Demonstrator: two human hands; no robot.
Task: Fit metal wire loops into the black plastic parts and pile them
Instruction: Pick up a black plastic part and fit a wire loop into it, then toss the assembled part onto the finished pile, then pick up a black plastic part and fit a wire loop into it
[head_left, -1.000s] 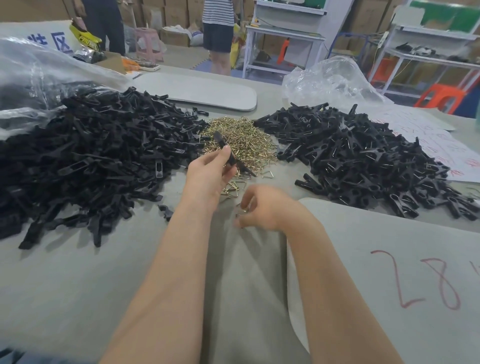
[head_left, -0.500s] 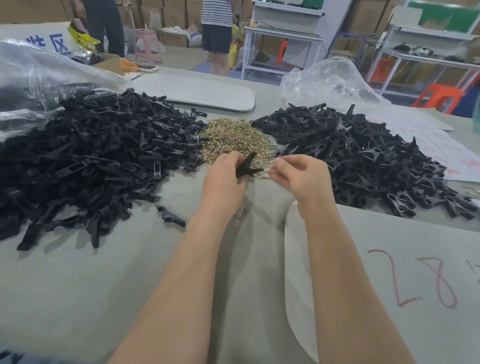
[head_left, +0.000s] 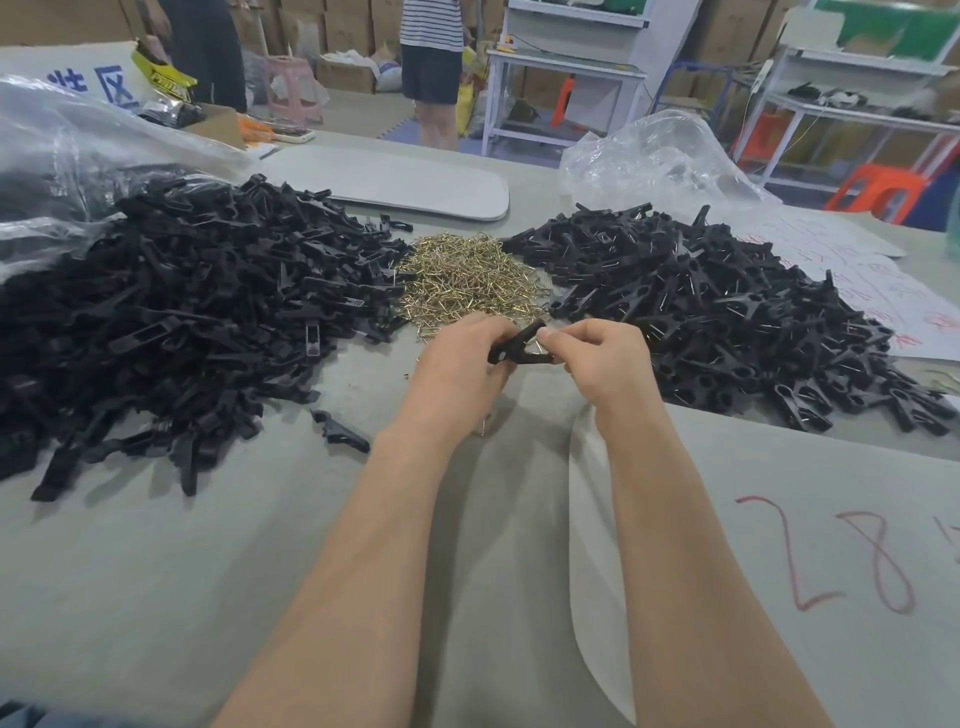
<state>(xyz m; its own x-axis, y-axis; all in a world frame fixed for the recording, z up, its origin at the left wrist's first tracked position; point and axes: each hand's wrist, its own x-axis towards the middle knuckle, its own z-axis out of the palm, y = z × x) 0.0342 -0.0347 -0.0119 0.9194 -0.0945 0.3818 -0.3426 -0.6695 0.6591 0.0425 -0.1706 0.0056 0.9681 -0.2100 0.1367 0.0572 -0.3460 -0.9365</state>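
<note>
A single black plastic part (head_left: 519, 347) was held above the table (head_left: 156, 571), just in front of the brass-coloured heap of wire loops (head_left: 467, 280). The left hand (head_left: 457, 364) gripped its lower end with curled fingers, and the right hand (head_left: 605, 358) pinched its upper tip between thumb and forefinger; whether a loop sat in that pinch could not be told. A large pile of black parts (head_left: 171, 322) lay to the left and another pile (head_left: 727, 312) to the right. One stray part (head_left: 340, 432) lay apart near the left forearm.
</note>
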